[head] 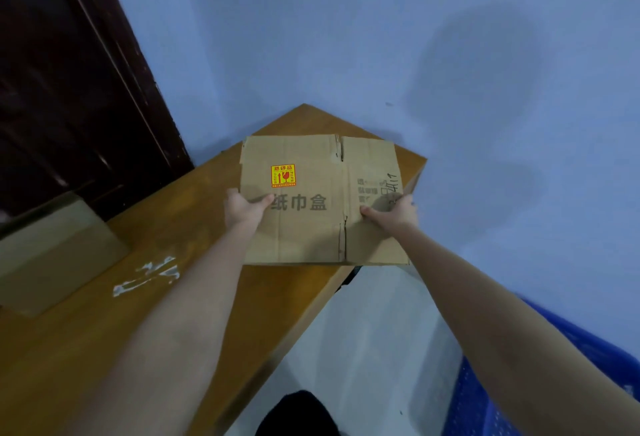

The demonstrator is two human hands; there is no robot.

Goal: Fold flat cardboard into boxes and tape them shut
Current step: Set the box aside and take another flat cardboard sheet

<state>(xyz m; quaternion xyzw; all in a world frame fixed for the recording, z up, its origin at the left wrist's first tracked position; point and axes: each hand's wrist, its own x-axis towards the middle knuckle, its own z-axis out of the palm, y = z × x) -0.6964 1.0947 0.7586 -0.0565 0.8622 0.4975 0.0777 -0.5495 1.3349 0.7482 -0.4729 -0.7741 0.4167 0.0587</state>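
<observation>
The left hand (pixel 244 209) grips the left edge of the flat cardboard (pixel 322 200), thumb on its printed face, and the right hand (pixel 393 216) grips the right edge the same way — both arms stretched out. The cardboard is held over the far corner of the wooden table (pixel 214 297), its red-and-yellow sticker (pixel 283 175) facing up. A folded box (pixel 55 255) sits on the table at the left, with white tape scraps (pixel 147 274) beside it — a blue crate (pixel 554 383) stands lower right.
</observation>
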